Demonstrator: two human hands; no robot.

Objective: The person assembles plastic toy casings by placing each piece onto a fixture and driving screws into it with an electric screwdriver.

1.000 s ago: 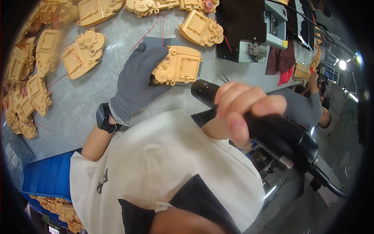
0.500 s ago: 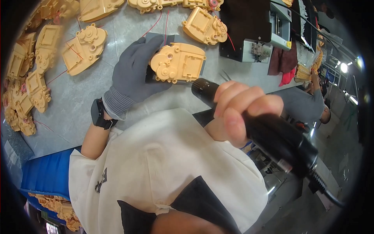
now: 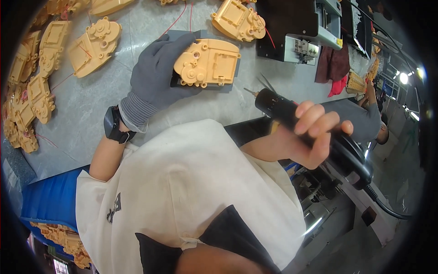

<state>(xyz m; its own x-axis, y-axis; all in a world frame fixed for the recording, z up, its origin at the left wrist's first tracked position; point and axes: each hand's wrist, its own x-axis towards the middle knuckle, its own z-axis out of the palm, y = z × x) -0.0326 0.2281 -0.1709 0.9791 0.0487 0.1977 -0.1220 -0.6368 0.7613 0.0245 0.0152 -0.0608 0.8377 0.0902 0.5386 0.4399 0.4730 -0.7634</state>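
My left hand [image 3: 157, 73], in a grey knitted glove, wraps round the left side of a yellow plastic gear housing [image 3: 207, 63]. The housing sits on a dark grey block [image 3: 219, 87], its rounded gear bosses toward my palm and a square recess to the right. My right hand [image 3: 317, 132], bare, grips a black corded electric screwdriver [image 3: 280, 107]. Its thin bit points up and left, apart from the housing. Dark pointed prongs [image 3: 266, 83], perhaps tweezers, show on the table just behind the bit.
More yellow housings [image 3: 95, 48] with red wires lie on the grey table [image 3: 109, 98], crowding its left side. A black and grey machine [image 3: 299, 34] stands at the back right, beside dark red cloth [image 3: 329, 64]. A blue crate [image 3: 50, 196] holds parts below left. Another person [image 3: 356, 118] is at the right.
My right hand has drawn the screwdriver back to the right, away from the housing, and its bit now shows. My left hand keeps its hold on the housing. The view has shifted slightly.
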